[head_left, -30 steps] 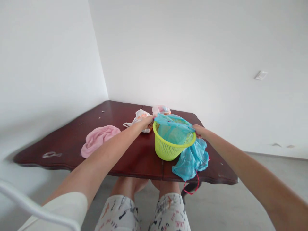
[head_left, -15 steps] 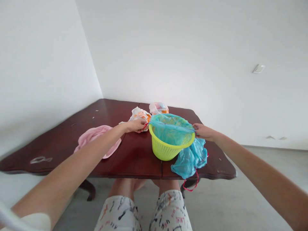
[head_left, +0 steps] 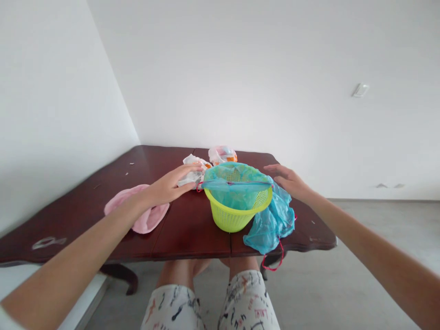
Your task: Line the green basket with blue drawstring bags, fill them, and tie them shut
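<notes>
A yellow-green plastic basket [head_left: 228, 216] with perforated walls stands on the table in front of me. Inside it hangs a translucent blue drawstring bag [head_left: 237, 185], its edge stretched across the basket's opening. My left hand [head_left: 175, 182] hovers left of the rim, fingers spread and holding nothing. On the other side my right hand [head_left: 287, 178] is also open, just beyond the rim and above a second, crumpled blue bag [head_left: 270, 224]. A red drawstring [head_left: 275, 266] trails from that bag over the table's front edge.
Crumpled on the dark wooden table [head_left: 192, 233], a pink cloth [head_left: 151, 219] lies left of the basket. Behind the basket sit a white-and-orange plastic bag [head_left: 192, 160] and another pinkish one [head_left: 222, 155]. Walls [head_left: 240, 82] rise behind and to the left.
Both hands have let go of the blue bag's edge and opened, moving outward from the basket. The bag stays across the opening. My view has shifted slightly.
</notes>
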Tool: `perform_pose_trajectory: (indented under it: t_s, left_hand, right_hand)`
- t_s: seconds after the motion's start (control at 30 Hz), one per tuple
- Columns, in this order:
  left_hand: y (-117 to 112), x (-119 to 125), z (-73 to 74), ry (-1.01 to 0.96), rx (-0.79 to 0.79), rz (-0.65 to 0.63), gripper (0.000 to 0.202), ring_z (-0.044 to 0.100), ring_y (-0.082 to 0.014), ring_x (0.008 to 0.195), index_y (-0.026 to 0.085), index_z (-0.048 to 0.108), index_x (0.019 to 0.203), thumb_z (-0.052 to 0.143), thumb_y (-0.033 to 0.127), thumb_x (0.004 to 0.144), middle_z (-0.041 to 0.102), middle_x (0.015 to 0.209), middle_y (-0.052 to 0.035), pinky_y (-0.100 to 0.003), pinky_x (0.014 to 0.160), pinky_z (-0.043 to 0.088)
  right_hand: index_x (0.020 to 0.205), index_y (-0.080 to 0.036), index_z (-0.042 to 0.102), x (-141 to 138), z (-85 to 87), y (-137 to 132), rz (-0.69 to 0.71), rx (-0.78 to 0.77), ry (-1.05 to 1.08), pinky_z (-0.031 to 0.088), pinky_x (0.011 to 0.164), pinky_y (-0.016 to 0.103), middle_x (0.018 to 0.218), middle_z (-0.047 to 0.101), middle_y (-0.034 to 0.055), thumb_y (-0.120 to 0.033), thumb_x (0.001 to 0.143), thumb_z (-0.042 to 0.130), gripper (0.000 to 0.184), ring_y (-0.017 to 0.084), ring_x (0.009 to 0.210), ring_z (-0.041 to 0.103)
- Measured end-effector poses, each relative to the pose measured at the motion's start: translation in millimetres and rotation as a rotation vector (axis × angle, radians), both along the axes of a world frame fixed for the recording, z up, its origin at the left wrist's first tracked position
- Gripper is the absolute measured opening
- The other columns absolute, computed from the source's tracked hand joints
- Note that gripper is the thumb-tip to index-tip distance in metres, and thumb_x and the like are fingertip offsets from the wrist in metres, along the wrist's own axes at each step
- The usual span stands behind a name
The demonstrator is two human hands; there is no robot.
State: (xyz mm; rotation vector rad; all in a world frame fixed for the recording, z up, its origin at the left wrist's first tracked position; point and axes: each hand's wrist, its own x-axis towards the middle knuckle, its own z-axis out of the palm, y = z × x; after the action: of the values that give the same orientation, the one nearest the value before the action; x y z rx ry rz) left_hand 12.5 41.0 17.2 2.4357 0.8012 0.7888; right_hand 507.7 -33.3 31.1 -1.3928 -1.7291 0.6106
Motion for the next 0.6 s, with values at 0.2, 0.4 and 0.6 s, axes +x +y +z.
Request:
perform_pose_trajectory:
  t_s: [0.2,0.4,0.6]
  left_hand:
    - [-26,51,16.6,0.099,0.234,-0.159,0.053,0.078,-0.0376,0.138,0.028,0.084,0.129,0.088,0.074,0.103,0.088,0.141,-0.0114,-0.058,0.133,0.05]
    - [-57,71,16.8,0.056,0.156,-0.191,0.046,0.074,-0.0243,0.093,0.025,0.078,0.117,0.088,0.069,0.106,0.082,0.103,-0.0032,-0.039,0.09,0.054]
    - [-80,77,2.2,0.099,0.364,-0.243,0.018,0.078,-0.0267,0.109,0.026,0.078,0.133,0.072,0.04,0.122,0.085,0.115,-0.0049,-0.042,0.101,0.053]
  right_hand:
    - [0.16,-0.039,0.078,-33,19.3,-36,0.316,-0.059,-0.356,0.059,0.131,0.067,0.152,0.083,0.009,-0.064,0.093,0.097,0.075,0.042,0.143,0.077]
    - [0.134,-0.035,0.082,-41,19.0,-64,0.338,0.188,-0.422,0.066,0.11,0.054,0.129,0.086,0.0069,-0.066,0.086,0.107,0.063,0.034,0.12,0.079]
    - [0.104,-0.028,0.072,-48,-15.5,-94,0.204,0.549,-0.507,0.062,0.09,0.045,0.1,0.08,0.0052,-0.044,0.11,0.089,0.024,0.027,0.095,0.076]
